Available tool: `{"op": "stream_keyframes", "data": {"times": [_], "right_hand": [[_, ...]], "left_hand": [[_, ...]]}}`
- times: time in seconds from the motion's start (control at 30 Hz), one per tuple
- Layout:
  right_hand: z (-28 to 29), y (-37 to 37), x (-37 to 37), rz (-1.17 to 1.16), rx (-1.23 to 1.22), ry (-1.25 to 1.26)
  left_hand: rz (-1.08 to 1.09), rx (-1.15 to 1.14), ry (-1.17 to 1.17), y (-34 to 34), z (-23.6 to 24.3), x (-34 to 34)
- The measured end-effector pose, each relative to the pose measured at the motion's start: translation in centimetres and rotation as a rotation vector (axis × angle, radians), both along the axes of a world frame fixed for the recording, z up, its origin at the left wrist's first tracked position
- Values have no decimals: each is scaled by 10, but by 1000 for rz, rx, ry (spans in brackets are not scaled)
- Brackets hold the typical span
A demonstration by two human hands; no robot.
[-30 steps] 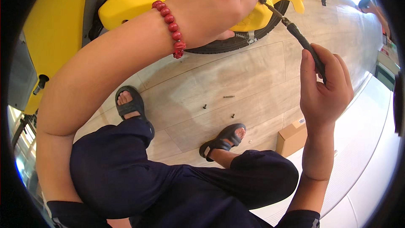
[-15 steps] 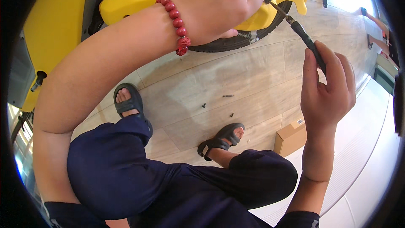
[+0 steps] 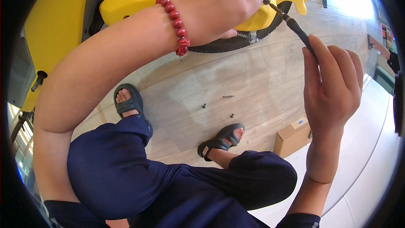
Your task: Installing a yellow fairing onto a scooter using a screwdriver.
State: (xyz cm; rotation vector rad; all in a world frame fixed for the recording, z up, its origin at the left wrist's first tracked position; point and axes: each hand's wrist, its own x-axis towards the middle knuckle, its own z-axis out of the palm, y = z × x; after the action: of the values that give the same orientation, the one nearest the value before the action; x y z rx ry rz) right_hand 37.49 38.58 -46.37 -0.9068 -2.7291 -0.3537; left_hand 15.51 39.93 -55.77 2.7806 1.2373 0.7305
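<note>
A yellow fender (image 3: 270,15) with slots near its end arches over a black tyre (image 3: 219,46) at the top. My left hand (image 3: 215,6), a red bead bracelet on its wrist, is closed round the fender, thumb showing below; its other fingertips are partly hidden. Pinched between the thumb and fingers of my right hand (image 3: 333,78) is a screwdriver (image 3: 298,30) with a dark textured handle, slanting up and left. Its tip meets a dark fastener (image 3: 266,0) beside my left fingers. Whether the fastener sits fully in the fender I cannot tell.
Two dark screws (image 3: 203,105) and a small metal bit (image 3: 228,96) lie on the wood-look floor between my sandals. A cardboard box (image 3: 291,138) stands by a white surface at right. A black part (image 3: 324,0) lies beyond the wheel. Another person's leg (image 3: 379,46) shows far right.
My right hand has shifted slightly right and its fingers have rolled round the screwdriver's handle. The screwdriver's tip and my left hand stay in place. The other person's limbs at far right have moved.
</note>
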Motion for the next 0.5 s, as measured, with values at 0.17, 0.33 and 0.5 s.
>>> {"op": "stream_keyframes", "data": {"times": [0.17, 0.33, 0.5], "right_hand": [[5, -7, -12, -237, -371, 189], [14, -16, -19, -405, -742, 503], [9, -13, -8, -163, -221, 245]], "left_hand": [[76, -110, 66, -4, -6, -2], [70, -102, 40, -7, -9, 0], [81, -65, 37, -3, -4, 2]]}}
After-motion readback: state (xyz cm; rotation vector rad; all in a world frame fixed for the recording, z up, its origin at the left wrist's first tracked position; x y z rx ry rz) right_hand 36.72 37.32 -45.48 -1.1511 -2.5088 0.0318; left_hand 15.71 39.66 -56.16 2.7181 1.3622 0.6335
